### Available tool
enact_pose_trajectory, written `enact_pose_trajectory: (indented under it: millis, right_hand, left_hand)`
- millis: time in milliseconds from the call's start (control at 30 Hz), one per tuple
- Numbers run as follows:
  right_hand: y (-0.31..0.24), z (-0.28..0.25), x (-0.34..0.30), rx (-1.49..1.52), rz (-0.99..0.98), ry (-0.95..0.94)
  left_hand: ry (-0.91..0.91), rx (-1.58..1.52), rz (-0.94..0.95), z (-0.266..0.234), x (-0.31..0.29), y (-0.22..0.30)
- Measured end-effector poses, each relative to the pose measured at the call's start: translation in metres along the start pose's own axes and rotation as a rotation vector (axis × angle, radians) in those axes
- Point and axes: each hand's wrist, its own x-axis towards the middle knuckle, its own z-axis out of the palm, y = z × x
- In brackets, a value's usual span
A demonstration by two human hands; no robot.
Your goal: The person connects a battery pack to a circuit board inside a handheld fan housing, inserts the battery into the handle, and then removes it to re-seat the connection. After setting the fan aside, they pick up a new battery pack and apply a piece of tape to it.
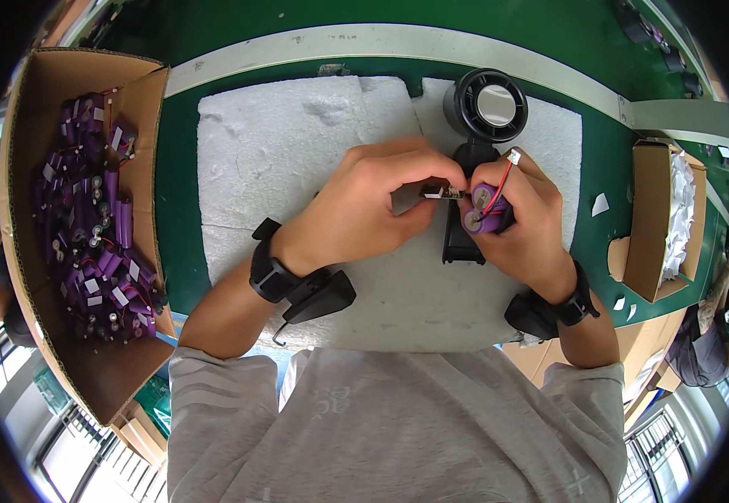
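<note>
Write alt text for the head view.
Right hand holds a purple battery cell with red wire; left hand pinches a small circuit board beside it, over a black handheld fan on white foam.

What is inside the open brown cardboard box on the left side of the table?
The open brown cardboard box holds a heap of purple cylindrical battery cells with thin red wires and small white tags. The lower cells and the box floor beneath the heap are covered.

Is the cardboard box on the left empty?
No, the cardboard box on the left is filled with a heap of purple battery cells with wires and white tags.
</note>
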Motion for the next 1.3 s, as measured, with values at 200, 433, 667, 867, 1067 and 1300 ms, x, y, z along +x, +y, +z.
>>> enact_pose_trajectory:
  millis: [200,433,667,867,1067,1300]
  right_hand:
    - [0.002,0.001,-0.003,0.002,0.036,0.000]
    - [-0.001,0.000,0.000,-0.030,0.034,-0.029]
    - [0.000,-0.004,-0.001,0.001,-0.002,-0.040]
    - [0.003,-0.004,0.002,-0.065,-0.084,-0.083]
    - [0.002,-0.012,-0.006,0.089,-0.100,0.030]
    - [0.004,-0.017,-0.012,0.343,0.074,0.052]
  left_hand:
    - [0.126,0.092,0.082,0.003,-0.001,-0.010]
    - [0.027,0.024,-0.072,0.003,-0.002,0.008]
    - [0.058,-0.127,-0.063,0.011,0.001,0.001]
    - [0.058,-0.066,0.065,0.008,0.000,0.003]
    - [0.043,-0.145,-0.078,0.007,-0.005,0.006]
    - [0.043,-0.136,-0.076,0.006,-0.005,0.005]
